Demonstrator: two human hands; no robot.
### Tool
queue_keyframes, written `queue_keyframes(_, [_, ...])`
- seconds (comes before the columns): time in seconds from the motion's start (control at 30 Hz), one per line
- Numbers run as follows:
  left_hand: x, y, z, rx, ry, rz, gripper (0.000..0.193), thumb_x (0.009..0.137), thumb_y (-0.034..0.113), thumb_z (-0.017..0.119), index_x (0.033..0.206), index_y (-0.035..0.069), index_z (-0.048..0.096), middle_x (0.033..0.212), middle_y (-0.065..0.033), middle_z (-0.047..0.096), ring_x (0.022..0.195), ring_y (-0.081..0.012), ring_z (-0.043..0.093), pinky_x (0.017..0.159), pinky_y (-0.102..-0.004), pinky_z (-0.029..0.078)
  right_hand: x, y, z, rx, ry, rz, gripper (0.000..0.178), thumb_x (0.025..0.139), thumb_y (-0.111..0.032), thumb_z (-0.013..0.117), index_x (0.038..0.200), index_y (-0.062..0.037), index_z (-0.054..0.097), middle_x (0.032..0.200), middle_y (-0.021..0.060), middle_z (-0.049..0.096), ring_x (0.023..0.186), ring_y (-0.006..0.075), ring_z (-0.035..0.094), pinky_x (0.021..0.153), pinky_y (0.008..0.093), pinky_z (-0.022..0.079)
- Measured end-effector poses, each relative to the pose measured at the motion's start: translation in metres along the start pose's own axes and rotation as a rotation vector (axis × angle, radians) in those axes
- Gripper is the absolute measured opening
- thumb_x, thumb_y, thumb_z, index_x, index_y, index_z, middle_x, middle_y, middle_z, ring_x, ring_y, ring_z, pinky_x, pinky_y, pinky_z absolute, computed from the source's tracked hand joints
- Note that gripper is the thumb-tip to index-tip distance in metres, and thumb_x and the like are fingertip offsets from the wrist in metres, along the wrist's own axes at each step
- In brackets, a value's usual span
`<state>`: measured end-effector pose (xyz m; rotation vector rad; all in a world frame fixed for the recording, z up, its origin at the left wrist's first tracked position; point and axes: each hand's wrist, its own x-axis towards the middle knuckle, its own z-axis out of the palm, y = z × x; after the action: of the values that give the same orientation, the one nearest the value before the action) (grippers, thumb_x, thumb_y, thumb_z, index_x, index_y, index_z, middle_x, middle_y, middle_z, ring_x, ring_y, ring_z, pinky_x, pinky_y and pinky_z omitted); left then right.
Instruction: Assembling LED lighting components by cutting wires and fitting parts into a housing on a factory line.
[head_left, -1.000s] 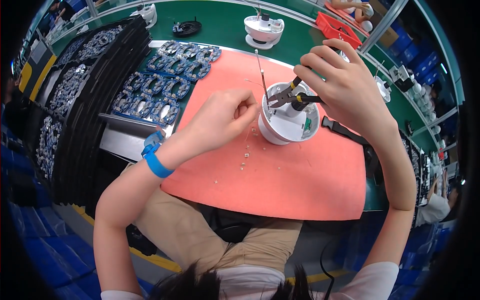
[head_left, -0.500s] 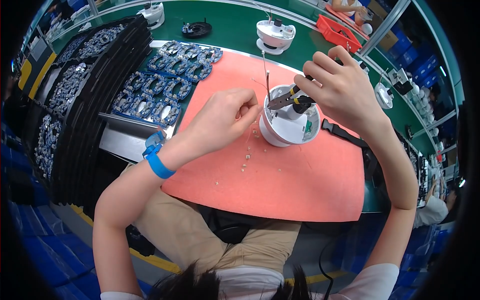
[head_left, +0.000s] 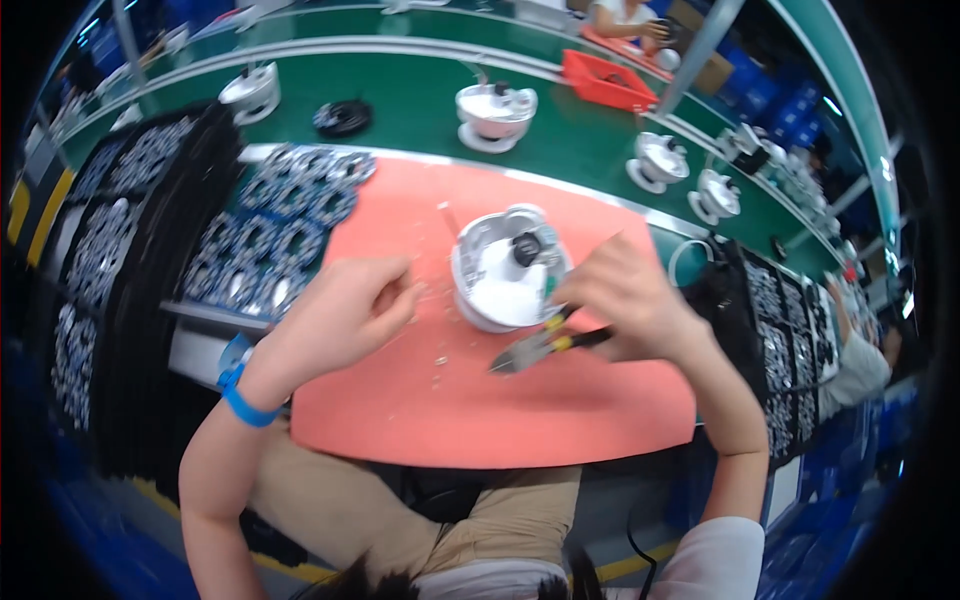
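My right hand (head_left: 635,305), a little blurred, holds diagonal cutting pliers (head_left: 528,352) with black and yellow handles. Their jaws point left over the mat, just in front of a round white housing (head_left: 498,298). Inside the housing sit a black cylindrical part and a bit of green board, and a thin wire stands up at its left edge. To the left of the housing, apart from it, is my left hand (head_left: 345,310), its thumb and fingers closed together. Whatever lies between those fingertips is hidden. A blue band (head_left: 243,398) circles my left wrist.
Small bits lie on the pink mat (head_left: 400,425). Blue ring-shaped boards (head_left: 270,240) stand in rows at left, beside stacked black trays (head_left: 150,300). Behind, the green bench carries white housings (head_left: 497,115), a coiled black part (head_left: 343,118) and a red bin (head_left: 608,80). Another person works at the far right.
The pliers have come out of the housing and down toward me in my right hand. My left hand has drawn away to the left. The whole view has shifted.
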<state>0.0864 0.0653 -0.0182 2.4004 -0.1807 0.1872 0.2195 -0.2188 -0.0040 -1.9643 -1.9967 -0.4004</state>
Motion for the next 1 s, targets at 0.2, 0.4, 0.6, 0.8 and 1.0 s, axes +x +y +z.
queue_keyframes(0.2, [0.001,-0.007,0.021,0.219,-0.147,0.068,0.015,0.086,0.013,0.06,0.083,-0.001,0.056,0.071,-0.0201,0.061,0.069,-0.0394,0.062,0.06,-0.0477,0.048,-0.019,-0.008,0.039,-0.389,0.102,-0.043,0.021,0.079,-0.017,0.067,0.099,-0.012,0.065,0.099,0.0011,0.065,0.08,0.0161,0.058,0.076,0.0346,0.042])
queue_keyframes(0.4, [0.001,-0.016,0.03,0.287,-0.211,0.077,0.019,0.088,0.017,0.06,0.083,0.0,0.057,0.073,-0.0198,0.063,0.07,-0.0399,0.062,0.062,-0.0497,0.048,-0.035,0.033,0.031,-0.214,0.273,0.114,0.045,0.061,-0.009,0.082,0.1,-0.0094,0.058,0.102,0.0038,0.065,0.08,0.0243,0.057,0.071,0.0367,0.043])
queue_keyframes(0.6, [0.003,-0.019,0.033,0.307,-0.214,0.084,0.019,0.089,0.018,0.06,0.083,0.001,0.057,0.073,-0.0186,0.063,0.069,-0.0389,0.063,0.061,-0.0494,0.048,-0.059,0.099,0.017,-0.433,0.38,0.297,0.034,0.068,-0.005,0.076,0.096,-0.009,0.057,0.095,0.0039,0.064,0.084,0.0249,0.056,0.073,0.0365,0.041])
queue_keyframes(0.8, [0.002,-0.025,0.039,0.311,-0.235,0.096,0.019,0.089,0.019,0.059,0.082,0.002,0.057,0.073,-0.0168,0.064,0.069,-0.0368,0.064,0.059,-0.048,0.049,-0.086,0.184,0.023,-0.624,0.252,0.533,0.029,0.071,-0.006,0.075,0.095,-0.0082,0.058,0.093,0.0075,0.063,0.091,0.0288,0.058,0.076,0.0388,0.043])
queue_keyframes(1.0, [0.005,-0.024,0.04,0.305,-0.275,0.072,0.018,0.089,0.019,0.059,0.082,0.002,0.056,0.073,-0.0166,0.064,0.069,-0.0367,0.064,0.059,-0.0479,0.049,-0.112,0.229,0.026,-0.365,0.156,0.604,0.025,0.076,-0.007,0.072,0.095,-0.0064,0.057,0.097,0.0096,0.06,0.096,0.0301,0.057,0.078,0.0403,0.044])
